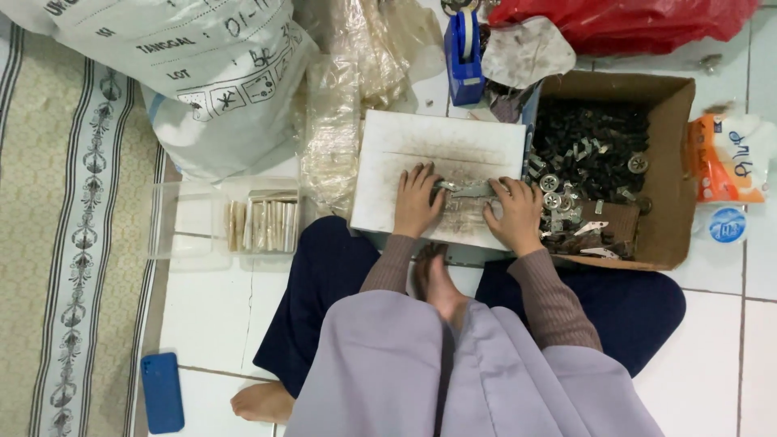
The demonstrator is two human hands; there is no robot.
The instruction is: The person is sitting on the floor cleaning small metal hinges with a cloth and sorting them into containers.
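Both hands press small metal parts together at the white board's near edge: left hand and right hand pinch them; likely mid-assembly, needing another part from the cardboard box.

It looked like piecework done at home: tiled floor, a patterned rug at nine o'clock, a cardboard box of small metal parts at two.

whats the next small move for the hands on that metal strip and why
Probably press the two ends of the metal strip together: the left hand and right hand each pinch one end over the white board, and no loose part from the cardboard box shows in either hand.
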